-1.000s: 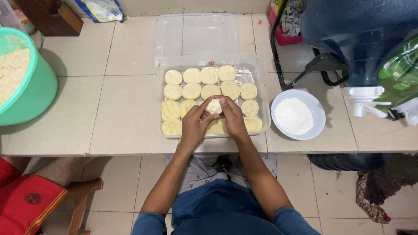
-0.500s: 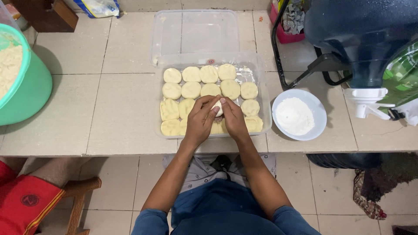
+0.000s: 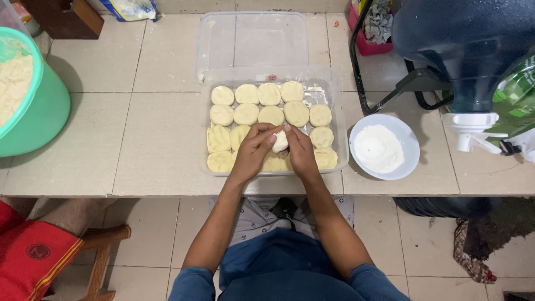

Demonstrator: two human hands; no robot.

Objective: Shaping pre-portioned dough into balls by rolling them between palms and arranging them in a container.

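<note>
1. Head view: the left hand point(image 3: 253, 153) and the right hand point(image 3: 301, 153) meet over a clear tray point(image 3: 340, 139) on the tiled counter point(image 3: 139, 139).
2. Both hands hold one small white dough piece point(image 3: 280, 142) between their fingers, just above the tray's middle.
3. The tray is full of flat, round, pale dough pieces point(image 3: 270, 103) laid in rows.
4. A clear lid point(image 3: 251, 42) lies just behind the tray.
5. A white bowl of flour point(image 3: 383, 146) sits just right of the tray.
6. A green tub point(image 3: 33, 106) with dough stands well apart at the left.
7. A big blue water bottle point(image 3: 462, 50) stands at the right.
</note>
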